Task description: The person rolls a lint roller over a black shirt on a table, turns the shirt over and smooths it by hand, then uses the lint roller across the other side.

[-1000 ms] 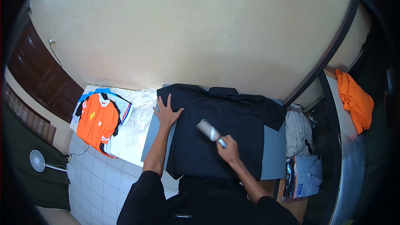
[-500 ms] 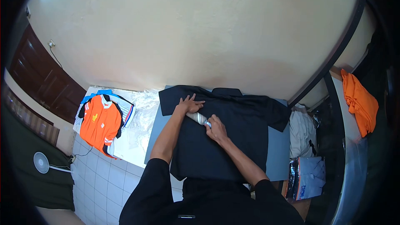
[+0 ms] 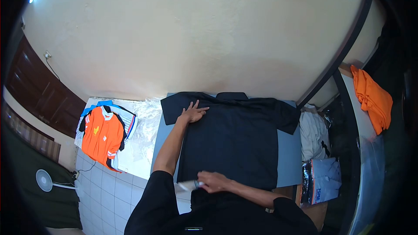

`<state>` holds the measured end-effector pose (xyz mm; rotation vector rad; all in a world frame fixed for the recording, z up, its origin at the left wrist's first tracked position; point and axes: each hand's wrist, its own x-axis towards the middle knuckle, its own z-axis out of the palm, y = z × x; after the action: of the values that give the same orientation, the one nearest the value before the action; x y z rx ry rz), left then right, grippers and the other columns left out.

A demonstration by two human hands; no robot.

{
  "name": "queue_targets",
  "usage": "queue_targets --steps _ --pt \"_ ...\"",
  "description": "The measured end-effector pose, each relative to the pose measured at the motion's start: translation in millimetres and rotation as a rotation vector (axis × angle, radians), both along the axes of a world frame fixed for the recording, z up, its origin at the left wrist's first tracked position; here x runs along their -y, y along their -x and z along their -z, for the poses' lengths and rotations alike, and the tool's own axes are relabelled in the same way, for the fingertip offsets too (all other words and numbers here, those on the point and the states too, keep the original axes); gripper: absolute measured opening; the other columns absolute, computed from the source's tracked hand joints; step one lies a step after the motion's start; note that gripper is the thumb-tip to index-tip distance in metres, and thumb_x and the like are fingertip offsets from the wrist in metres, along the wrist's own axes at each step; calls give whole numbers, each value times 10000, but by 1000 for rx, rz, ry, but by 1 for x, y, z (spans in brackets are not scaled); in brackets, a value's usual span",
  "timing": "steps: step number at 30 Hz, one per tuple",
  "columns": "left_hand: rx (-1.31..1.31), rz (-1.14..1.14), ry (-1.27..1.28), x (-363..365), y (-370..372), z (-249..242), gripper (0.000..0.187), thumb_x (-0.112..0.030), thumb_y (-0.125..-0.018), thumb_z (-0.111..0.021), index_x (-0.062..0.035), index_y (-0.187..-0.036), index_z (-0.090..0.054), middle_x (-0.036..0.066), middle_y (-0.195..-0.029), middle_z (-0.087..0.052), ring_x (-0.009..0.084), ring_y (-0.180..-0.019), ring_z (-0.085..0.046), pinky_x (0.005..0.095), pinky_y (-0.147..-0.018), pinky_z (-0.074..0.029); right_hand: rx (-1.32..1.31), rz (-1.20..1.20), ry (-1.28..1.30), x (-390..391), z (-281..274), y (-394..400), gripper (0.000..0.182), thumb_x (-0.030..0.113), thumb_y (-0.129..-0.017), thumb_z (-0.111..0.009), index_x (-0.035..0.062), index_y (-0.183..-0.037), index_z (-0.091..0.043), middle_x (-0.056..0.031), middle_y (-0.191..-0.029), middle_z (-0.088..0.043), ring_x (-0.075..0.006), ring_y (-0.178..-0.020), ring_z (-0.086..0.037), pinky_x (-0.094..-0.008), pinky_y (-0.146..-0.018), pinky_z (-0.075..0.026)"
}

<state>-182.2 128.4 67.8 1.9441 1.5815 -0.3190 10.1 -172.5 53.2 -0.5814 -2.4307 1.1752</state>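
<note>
A black short-sleeved shirt (image 3: 230, 143) lies spread on a grey-blue board (image 3: 289, 156), its collar toward the wall. My left hand (image 3: 193, 112) rests flat with fingers spread on the shirt's upper left part, near the left sleeve. Close to my body, at the shirt's lower left edge, my right hand (image 3: 211, 182) is closed around the handle of a pale roller-like tool (image 3: 188, 186). The tool is blurred, and whether it touches the cloth cannot be made out.
Orange and other shirts (image 3: 102, 134) lie on the white table (image 3: 139, 165) at left, beside clear plastic (image 3: 147, 115). At right are grey-white cloth (image 3: 312, 137), a packaged garment (image 3: 325, 180) and folded orange cloth (image 3: 372, 100). A small fan (image 3: 44, 180) stands lower left.
My right hand has moved the tool from the shirt's upper part down to its lower left edge, toward my body. My left hand stays on the cloth. The view has shifted slightly.
</note>
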Motion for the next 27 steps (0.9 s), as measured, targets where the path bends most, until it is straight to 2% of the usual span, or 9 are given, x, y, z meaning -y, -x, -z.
queue_targets --steps 3,7,13,14,18,21,24,26,27 --pt "21 -15 -9 2 -1 4 532 -612 -1125 -308 -553 -1649 -375 19 -1851 26 369 -1696 24 723 -1312 -66 8 568 20 -37 -3 -2 151 112 -871 -736 28 -978 -669 -183 -1020 -631 -422 -985 -649 -511 -861 -553" --pt "25 -28 -2 -1 0 8 527 -606 -1128 -307 -555 -1647 -376 12 -1851 27 360 -1698 31 724 -1311 -56 55 964 -88 -98 8 -19 150 102 -879 -764 -7 -960 -701 -177 -1023 -623 -416 -973 -658 -507 -845 -544" --pt "10 -16 -19 2 2 8 527 -609 -1129 -293 -572 -1652 -348 -5 -1852 31 340 -1700 34 710 -1317 -61 67 534 -111 -19 13 1 128 101 -864 -727 34 -936 -645 -171 -1006 -616 -396 -962 -656 -519 -794 -571" --pt "6 -15 -23 3 2 7 527 -611 -1129 -288 -574 -1652 -344 -10 -1851 32 336 -1700 36 707 -1318 -62 77 375 -127 -3 14 1 154 155 -934 -717 32 -992 -645 -156 -1017 -608 -374 -985 -664 -496 -831 -596" --pt "-10 -7 -59 6 0 8 544 -632 -1118 -316 -562 -1656 -354 16 -1852 48 312 -1703 48 719 -1311 -41 36 105 -25 8 3 -9 156 155 -965 -724 11 -1000 -676 -142 -1013 -599 -348 -986 -666 -481 -822 -577" --pt "52 -86 -371 31 -6 0 546 -558 -1103 -480 -448 -1639 -466 123 -1830 -165 354 -1679 -188 665 -1305 -206 2 239 -6 5 -12 -27 174 151 -946 -747 11 -1041 -705 -148 -1022 -643 -359 -974 -690 -466 -815 -583" --pt "488 -393 -822 84 6 -15 507 -412 -1061 -647 -242 -1537 -608 200 -1660 -485 382 -1505 -506 539 -1198 -435 -106 644 21 2 -19 -68 214 141 -905 -776 -1 -1060 -730 -158 -1020 -707 -365 -941 -723 -436 -817 -588" --pt "736 -594 -843 139 30 -7 409 -291 -1034 -703 -97 -1394 -683 205 -1408 -690 387 -1260 -686 439 -1044 -545 -138 958 54 5 -14 -114 251 137 -894 -766 -7 -1093 -717 -191 -1031 -737 -363 -950 -747 -422 -826 -582" --pt "576 -721 -802 171 48 4 380 -288 -1032 -702 -31 -1312 -708 220 -1258 -754 391 -1150 -731 448 -984 -561 -137 1094 120 11 -16 -141 285 139 -894 -751 -10 -1132 -700 -217 -1041 -746 -371 -964 -756 -426 -824 -578"
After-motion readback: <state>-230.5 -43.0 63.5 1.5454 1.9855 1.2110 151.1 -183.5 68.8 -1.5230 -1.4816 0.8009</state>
